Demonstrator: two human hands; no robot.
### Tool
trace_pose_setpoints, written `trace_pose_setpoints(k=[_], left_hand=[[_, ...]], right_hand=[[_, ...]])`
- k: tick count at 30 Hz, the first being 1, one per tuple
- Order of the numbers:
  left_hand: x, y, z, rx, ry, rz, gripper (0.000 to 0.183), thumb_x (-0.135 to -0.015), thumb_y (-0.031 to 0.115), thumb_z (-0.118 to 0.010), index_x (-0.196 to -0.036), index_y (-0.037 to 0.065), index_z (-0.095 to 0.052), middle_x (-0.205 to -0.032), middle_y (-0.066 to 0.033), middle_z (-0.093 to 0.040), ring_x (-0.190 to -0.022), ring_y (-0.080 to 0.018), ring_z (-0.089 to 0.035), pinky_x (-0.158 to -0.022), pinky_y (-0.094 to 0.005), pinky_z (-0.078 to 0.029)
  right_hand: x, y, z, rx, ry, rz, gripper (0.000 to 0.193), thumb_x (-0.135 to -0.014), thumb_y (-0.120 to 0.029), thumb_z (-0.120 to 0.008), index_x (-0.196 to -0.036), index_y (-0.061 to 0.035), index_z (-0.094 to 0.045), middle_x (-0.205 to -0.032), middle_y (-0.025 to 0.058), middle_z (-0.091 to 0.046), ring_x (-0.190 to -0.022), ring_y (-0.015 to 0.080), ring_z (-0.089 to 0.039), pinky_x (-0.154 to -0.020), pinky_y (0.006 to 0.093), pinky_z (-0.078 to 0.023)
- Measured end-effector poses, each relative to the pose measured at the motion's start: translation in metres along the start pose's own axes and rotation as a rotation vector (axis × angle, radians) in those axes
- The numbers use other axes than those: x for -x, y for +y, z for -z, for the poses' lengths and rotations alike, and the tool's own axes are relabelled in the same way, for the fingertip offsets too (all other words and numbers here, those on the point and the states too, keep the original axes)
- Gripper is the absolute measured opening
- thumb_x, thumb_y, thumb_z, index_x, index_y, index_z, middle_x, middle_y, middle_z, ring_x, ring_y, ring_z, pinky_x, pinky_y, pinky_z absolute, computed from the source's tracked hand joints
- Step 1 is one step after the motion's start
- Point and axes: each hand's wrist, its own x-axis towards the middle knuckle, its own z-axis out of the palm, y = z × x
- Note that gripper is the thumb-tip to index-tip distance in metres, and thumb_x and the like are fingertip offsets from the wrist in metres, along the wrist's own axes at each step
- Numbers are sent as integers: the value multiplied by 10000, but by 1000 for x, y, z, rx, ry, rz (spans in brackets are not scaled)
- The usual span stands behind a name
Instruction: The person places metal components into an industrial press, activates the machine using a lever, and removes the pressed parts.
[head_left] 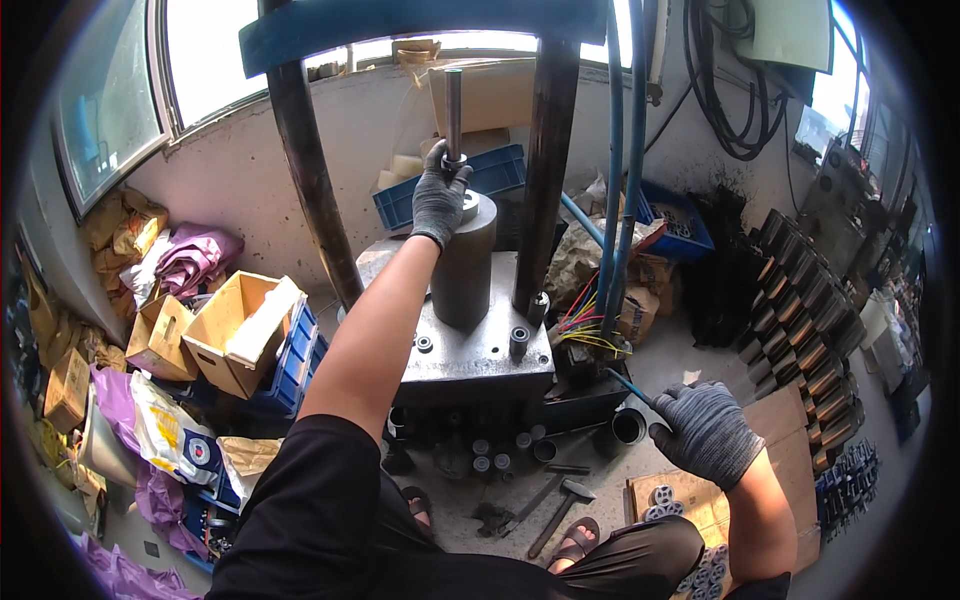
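Observation:
My left hand (pixel 442 200), in a dark grey knit glove, is closed around the lower part of an upright metal rod (pixel 454 105) with a collar near its bottom. Just below and beside that hand stands a thick steel cylinder (pixel 465 270), with a ring at its top. The cylinder rests on the metal base plate (pixel 470 355) of a press, between two dark columns. At the right, my gloved right hand (pixel 708 430) is closed on the end of a thin blue lever (pixel 628 384), which slants down from the press's side.
A blue crossbeam (pixel 420 35) spans above. Blue hoses (pixel 625 200) run down the right column. Cardboard boxes (pixel 240 320) and bags crowd the left; stacked metal tubes (pixel 810 330) stand right. A hammer (pixel 562 515) lies on the floor by my feet, near small metal parts.

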Motion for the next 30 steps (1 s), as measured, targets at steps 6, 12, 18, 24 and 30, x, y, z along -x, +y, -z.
trace_pose_setpoints(k=[6,12,18,24,30], left_hand=[[-3,5,5,-46,-70,210,360,-1011,198,-728,-1339,146,-590,-1023,-102,-753,-898,-234,-708,-858,-371,-555],[-3,11,10,-161,-24,136,319,-989,220,-760,-1258,106,-631,-961,-103,-760,-859,-228,-720,-827,-363,-568],[-4,34,14,-217,-112,315,432,-999,485,-703,-1147,87,-622,-902,-127,-747,-828,-281,-737,-816,-420,-565],[-14,24,18,-207,-149,374,505,-1025,568,-596,-1091,73,-666,-916,-160,-745,-874,-327,-735,-835,-457,-555],[-17,20,11,-148,-153,384,479,-1007,540,-597,-1052,70,-680,-939,-203,-734,-934,-401,-710,-870,-480,-545]], right_hand=[[2,19,-17,-230,-437,-37,587,-956,-550,-658,-1321,-91,-687,-1210,191,-738,-1125,396,-696,-987,488,-551],[24,-38,-45,-160,-643,-88,810,-872,-793,-608,-1134,-44,-767,-1008,225,-756,-1008,401,-730,-909,480,-577],[71,-46,-116,-150,-436,-104,709,-935,-716,-566,-866,-32,-738,-839,188,-734,-860,381,-731,-797,481,-583],[74,-52,-121,-173,-318,-187,513,-946,-547,-631,-811,-63,-731,-773,181,-700,-787,381,-713,-733,498,-567],[72,-52,-119,-216,-243,-210,494,-937,-524,-663,-740,-73,-705,-739,165,-690,-724,385,-699,-685,505,-556]])
